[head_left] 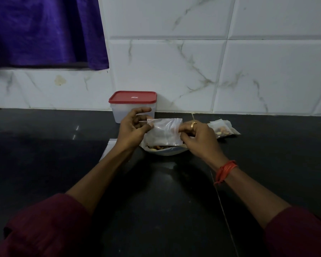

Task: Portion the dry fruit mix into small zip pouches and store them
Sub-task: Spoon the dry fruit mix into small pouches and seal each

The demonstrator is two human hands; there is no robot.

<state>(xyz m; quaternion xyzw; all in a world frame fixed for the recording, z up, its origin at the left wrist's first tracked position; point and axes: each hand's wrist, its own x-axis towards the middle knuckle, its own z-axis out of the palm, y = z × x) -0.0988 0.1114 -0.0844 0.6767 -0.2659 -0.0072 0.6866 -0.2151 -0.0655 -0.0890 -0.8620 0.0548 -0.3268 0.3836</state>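
Head view. Grip, left hand: thumb and curled fingers pinch the upper left corner of a clear zip pouch. Grip, right hand: thumb and fingertips pinch the right edge of the same pouch. Both grips are closed on the pouch, which hangs upright between them, clear of the bench. The zip strip runs along the pouch's top edge; whether it is sealed cannot be told. The pouch body looks mostly see-through.

The pouch's lower edge hangs just above a white bowl that stands on the bench. The bowl holds the dry fruit mix, visible below the pouch.

A filled pouch lies flat on the bench to the right of the right hand, with nuts showing through it. A pale flat item lies on the bench to the left of the bowl, partly hidden by the left forearm; whether it is a sheet or a stack of pouches cannot be told.

A translucent box with a red lid on it stands behind the left hand, against the tiled wall. A purple cloth hangs at upper left.

The right hand wears a ring; the right wrist wears an orange band.
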